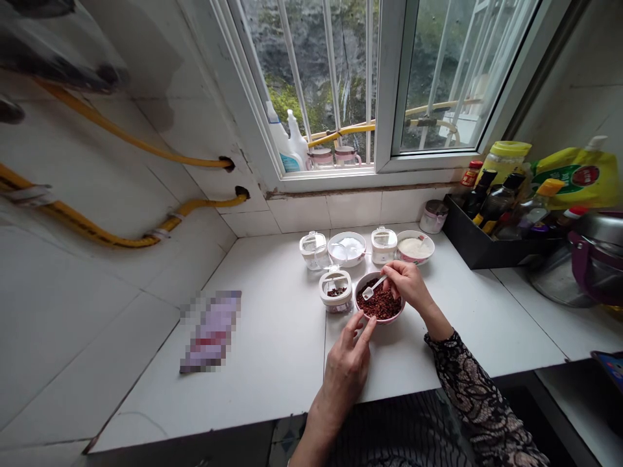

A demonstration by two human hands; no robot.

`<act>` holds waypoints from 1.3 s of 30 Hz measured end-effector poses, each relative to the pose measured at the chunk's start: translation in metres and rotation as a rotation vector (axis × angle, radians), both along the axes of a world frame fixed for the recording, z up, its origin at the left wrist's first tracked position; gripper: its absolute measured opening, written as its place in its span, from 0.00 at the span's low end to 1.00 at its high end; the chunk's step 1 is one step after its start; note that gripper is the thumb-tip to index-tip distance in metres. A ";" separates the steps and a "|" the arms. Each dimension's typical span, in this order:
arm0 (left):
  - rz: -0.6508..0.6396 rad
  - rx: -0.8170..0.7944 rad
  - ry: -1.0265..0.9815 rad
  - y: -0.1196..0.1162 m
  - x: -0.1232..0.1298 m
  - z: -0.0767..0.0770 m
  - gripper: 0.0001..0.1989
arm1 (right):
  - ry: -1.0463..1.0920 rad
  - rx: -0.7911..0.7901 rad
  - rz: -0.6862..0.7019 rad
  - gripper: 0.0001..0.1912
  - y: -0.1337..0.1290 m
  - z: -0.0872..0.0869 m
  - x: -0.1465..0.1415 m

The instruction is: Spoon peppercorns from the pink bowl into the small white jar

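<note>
My right hand [405, 283] is closed on a small white spoon [376, 287], its bowl end over dark reddish-brown dried grains that look like peppercorns [382, 305]. These fill a white bowl with a pink rim [389, 320]. My left hand [348, 357] has its fingers stretched out and apart, with fingertips against the bowl's near left rim. Just left of the bowl stands a clear seasoning jar [335, 299], its lid raised, with a little of the same dark grains inside.
Behind are two lidded jars [314, 251] [384, 245], a bowl of white granules [347, 249] and a bowl of off-white powder [415, 248]. A purple packet, blurred [210, 334], lies left. A black bottle box [479, 250] and metal pot [559, 279] stand right.
</note>
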State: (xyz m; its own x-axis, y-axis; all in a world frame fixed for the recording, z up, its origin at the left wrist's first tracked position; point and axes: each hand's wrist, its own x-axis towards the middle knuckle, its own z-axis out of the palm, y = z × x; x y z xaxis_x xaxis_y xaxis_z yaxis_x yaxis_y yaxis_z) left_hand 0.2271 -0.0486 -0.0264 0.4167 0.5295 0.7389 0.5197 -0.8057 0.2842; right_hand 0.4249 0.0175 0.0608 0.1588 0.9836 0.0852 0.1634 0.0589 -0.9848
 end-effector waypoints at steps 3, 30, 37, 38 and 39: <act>0.003 0.002 -0.001 0.000 0.000 -0.001 0.35 | 0.106 -0.004 0.010 0.15 0.002 -0.001 0.003; -0.001 -0.008 -0.017 -0.001 0.001 0.000 0.36 | -0.372 0.299 -0.048 0.13 -0.002 0.000 -0.004; -0.005 0.000 -0.004 0.000 0.000 0.001 0.35 | -0.434 0.229 0.024 0.13 -0.003 -0.006 -0.015; -0.003 0.001 -0.002 0.000 0.000 0.001 0.35 | -0.396 0.209 0.018 0.13 -0.003 -0.005 -0.015; -0.002 0.001 0.000 0.000 0.000 0.001 0.35 | -0.347 0.184 0.015 0.13 -0.003 -0.005 -0.014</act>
